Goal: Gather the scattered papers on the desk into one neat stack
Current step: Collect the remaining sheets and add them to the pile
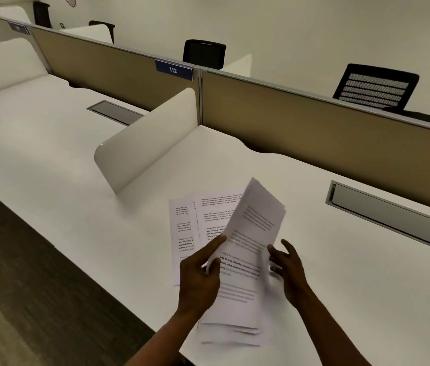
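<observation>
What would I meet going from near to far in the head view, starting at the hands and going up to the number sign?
Left hand gripping the held sheaf of papers → papers lying fanned on the desk → white curved divider → tan partition panel → blue sign reading 112.

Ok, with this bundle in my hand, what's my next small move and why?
Probably bring the right hand onto the lifted bundle to steady it: only the left hand grips it, its sheets look uneven, and fanned papers lie on the desk.
</observation>
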